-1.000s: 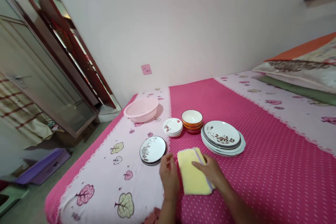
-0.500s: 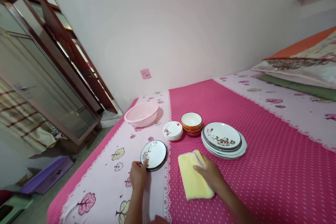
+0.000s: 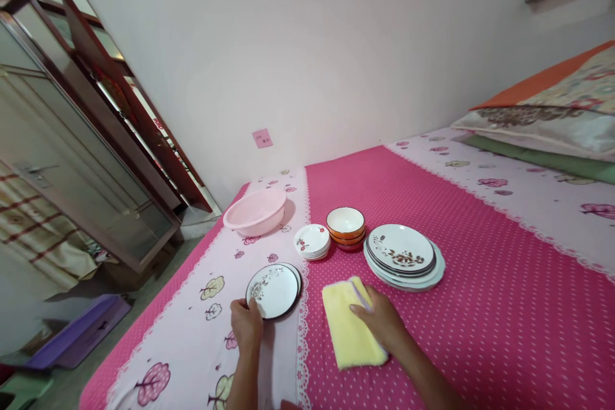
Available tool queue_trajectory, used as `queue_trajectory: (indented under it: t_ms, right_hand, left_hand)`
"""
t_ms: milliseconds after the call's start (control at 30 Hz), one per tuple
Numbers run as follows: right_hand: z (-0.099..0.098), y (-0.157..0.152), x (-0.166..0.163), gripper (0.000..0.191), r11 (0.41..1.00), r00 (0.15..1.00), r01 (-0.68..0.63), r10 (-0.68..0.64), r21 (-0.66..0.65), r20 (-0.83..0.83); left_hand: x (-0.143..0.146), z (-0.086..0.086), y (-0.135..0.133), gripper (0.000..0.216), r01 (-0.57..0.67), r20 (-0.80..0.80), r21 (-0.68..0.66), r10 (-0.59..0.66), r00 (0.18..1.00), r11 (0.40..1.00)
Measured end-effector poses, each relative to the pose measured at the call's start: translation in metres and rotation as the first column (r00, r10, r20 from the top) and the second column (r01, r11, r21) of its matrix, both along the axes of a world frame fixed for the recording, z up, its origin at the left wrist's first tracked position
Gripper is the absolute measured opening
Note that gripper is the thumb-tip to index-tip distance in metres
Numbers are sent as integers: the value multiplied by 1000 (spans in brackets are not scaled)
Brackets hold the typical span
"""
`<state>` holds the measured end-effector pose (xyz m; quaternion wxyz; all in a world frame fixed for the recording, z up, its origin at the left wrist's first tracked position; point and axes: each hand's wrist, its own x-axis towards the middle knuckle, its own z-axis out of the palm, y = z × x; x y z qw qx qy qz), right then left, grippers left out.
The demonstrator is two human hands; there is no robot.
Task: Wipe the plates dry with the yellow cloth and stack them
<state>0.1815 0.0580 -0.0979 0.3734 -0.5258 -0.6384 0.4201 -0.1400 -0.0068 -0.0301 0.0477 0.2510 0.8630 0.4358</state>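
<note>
My left hand (image 3: 246, 323) pinches the left rim of a small white plate (image 3: 275, 293) with a dark edge and a floral print. That plate sits shifted to the left over another dark-rimmed plate (image 3: 298, 282), of which only the right edge shows. A folded yellow cloth (image 3: 350, 330) is in my right hand (image 3: 377, 319), thumb on top and fingers hidden beneath. Beyond the cloth stands a stack of larger plates (image 3: 401, 248), the upper ones with brown flowers. Small white dishes (image 3: 312, 240) with red flowers are stacked beside nested orange bowls (image 3: 346, 223).
A pink basin (image 3: 254, 213) stands at the back left of the bed (image 3: 480, 333), near the wall. Pillows (image 3: 552, 122) are piled at the far right. Below the bed's left edge, a purple tub (image 3: 79, 330) rests on the floor near a door (image 3: 86, 147).
My left hand has drawn the top small plate leftward, off-centre from the one beneath it. The right hand keeps the yellow cloth in about the same place; the view has shifted slightly.
</note>
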Motion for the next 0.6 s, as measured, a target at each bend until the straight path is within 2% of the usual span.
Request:
queue_trajectory:
  t_ms: [133,233,267,333,400,467,600]
  right_hand:
    - [0,1,0,41,1000,1000,-1,1,-3,-3]
    - [-1,1,0,40,1000,1000,-4,4,-10,-9]
    - [-1,1,0,40,1000,1000,-5,5,-11,-12]
    - [0,1,1,41,1000,1000,-4,4,-11,-15]
    - [2,-1,2,42,1000,1000,2,-2,-10,-14]
    - [4,-2,3,41,1000,1000,8,-8,-5,-11]
    - [3,-5,4,37,1000,1000,16,-16,17,-12]
  left_hand:
    - [12,14,-5,12,-65,59,199,54,997,978]
    - [22,23,-8,23,-157,174,347,102,980,925]
    - [25,25,-8,25,-181,235,391,93,968,902]
    - [34,29,-2,27,-192,382,470,-3,924,862]
    - [47,32,9,25,-167,518,541,-170,838,824]
    - [63,33,20,24,-136,612,600,-343,713,788]
    - [103,28,29,36,-94,683,677,-576,449,730]
